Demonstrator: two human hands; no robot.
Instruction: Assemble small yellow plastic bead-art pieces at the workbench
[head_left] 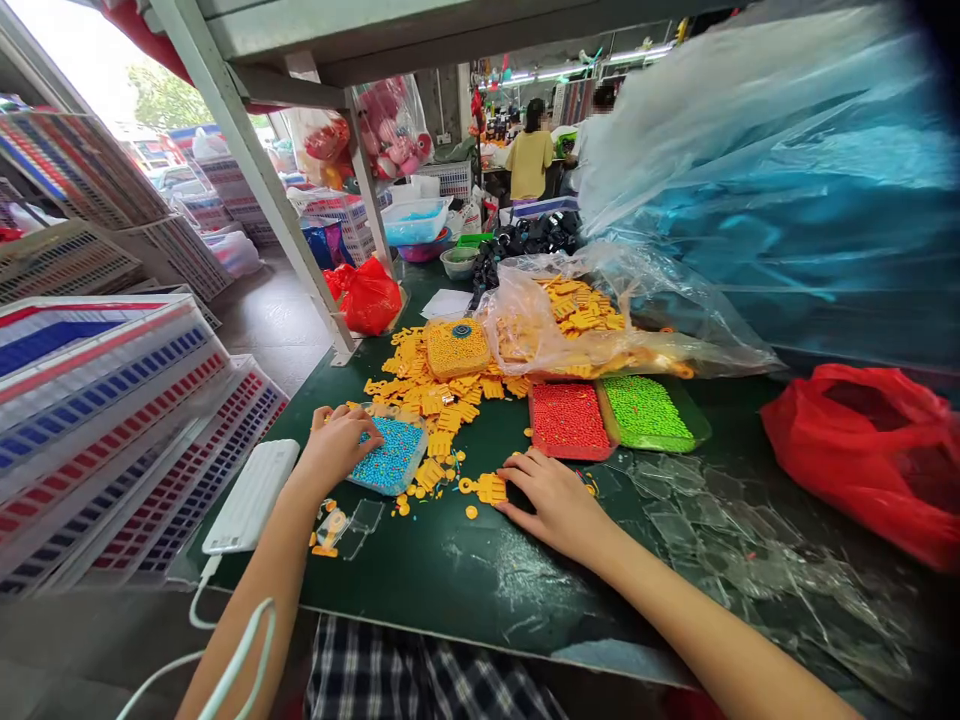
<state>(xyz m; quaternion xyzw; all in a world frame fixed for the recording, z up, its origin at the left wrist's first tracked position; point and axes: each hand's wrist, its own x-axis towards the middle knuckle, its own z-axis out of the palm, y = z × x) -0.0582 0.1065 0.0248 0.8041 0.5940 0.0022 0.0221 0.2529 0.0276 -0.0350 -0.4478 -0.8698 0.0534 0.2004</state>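
On the table (420, 565), right hand (553, 502) pinches a yellow piece (490, 488) (likely steadying it); left hand (337, 447), by blue beads (396, 452), grip unclear

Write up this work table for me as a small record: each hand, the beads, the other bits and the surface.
Left hand: fingers over blue beads
Right hand: fingertips at the edge of a flat yellow piece
Other beads: red beads, green beads, yellow beads, in separate containers
Beyond: clear plastic bag with more yellow pieces
Far right: red bag
Surface: dark green table
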